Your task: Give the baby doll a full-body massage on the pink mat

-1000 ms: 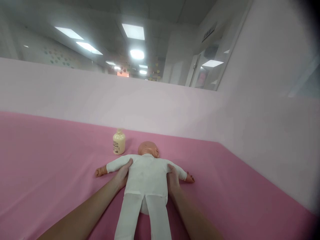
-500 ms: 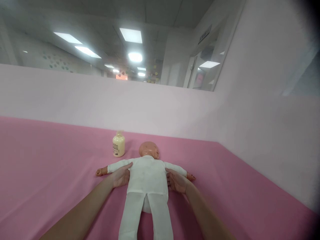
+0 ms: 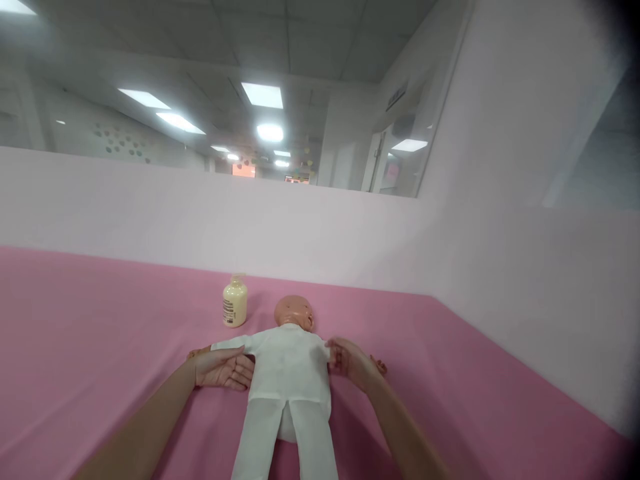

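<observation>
A baby doll [image 3: 289, 370] in a white suit lies on its back on the pink mat [image 3: 100, 347], head away from me, arms spread. My left hand [image 3: 220, 368] lies over the doll's arm on the left side, fingers wrapped around the sleeve near the shoulder. My right hand [image 3: 350, 360] is closed around the doll's other arm by the shoulder, covering most of the sleeve. The doll's small hand [image 3: 380, 366] shows just beyond my right hand.
A cream bottle [image 3: 235, 303] with a label stands upright on the mat, left of the doll's head. A pale pink padded wall [image 3: 320, 227] runs behind the mat and along the right side [image 3: 540, 293], forming a corner.
Both hands have slid outward from the doll's torso sides onto its arms. The view has tilted slightly upward.
</observation>
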A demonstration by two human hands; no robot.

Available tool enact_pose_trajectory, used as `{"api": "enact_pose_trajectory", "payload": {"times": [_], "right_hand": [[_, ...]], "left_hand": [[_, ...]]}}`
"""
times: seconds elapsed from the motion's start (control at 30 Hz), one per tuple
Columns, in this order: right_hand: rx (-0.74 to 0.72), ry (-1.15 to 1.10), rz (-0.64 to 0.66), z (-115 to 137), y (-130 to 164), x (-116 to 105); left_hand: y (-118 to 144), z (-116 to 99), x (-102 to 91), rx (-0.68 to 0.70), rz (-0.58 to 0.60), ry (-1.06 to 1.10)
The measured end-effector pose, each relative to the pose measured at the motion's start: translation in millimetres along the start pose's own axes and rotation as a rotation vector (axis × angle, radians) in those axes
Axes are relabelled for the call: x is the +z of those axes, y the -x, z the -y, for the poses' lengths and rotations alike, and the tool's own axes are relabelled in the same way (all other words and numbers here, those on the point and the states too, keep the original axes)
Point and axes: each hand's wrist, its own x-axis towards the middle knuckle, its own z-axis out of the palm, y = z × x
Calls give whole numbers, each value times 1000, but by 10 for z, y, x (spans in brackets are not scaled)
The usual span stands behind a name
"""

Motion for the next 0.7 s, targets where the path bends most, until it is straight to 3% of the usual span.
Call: {"api": "enact_pose_trajectory", "payload": {"times": [0.07,0.1,0.17,0.23,0.3,0.37,0.47,0.53,0.6,0.7], "right_hand": [[-203,128,-132,6,-3,236],[-307,255,-126,3,15,349],[-431,520,-30,-19,82,535],[-450,783,138,-58,159,644],[-440,890,160,-102,206,682],[-438,913,133,-140,208,676],[-460,925,109,-178,166,651],[-466,936,100,-189,144,646],[-461,943,91,-192,140,653],[-463,944,80,-189,154,669]], "left_hand": [[59,6,6,12,15,-50],[84,4,22,14,24,-83],[116,-29,77,19,31,-156],[113,-128,154,85,-26,-208],[64,-316,228,276,-196,-228],[-26,-588,261,560,-467,-278],[-196,-1056,174,747,-899,-624],[-301,-1310,42,766,-1110,-1022],[-384,-1463,-102,608,-1206,-1426],[-468,-1513,-261,501,-1215,-1529]]}}
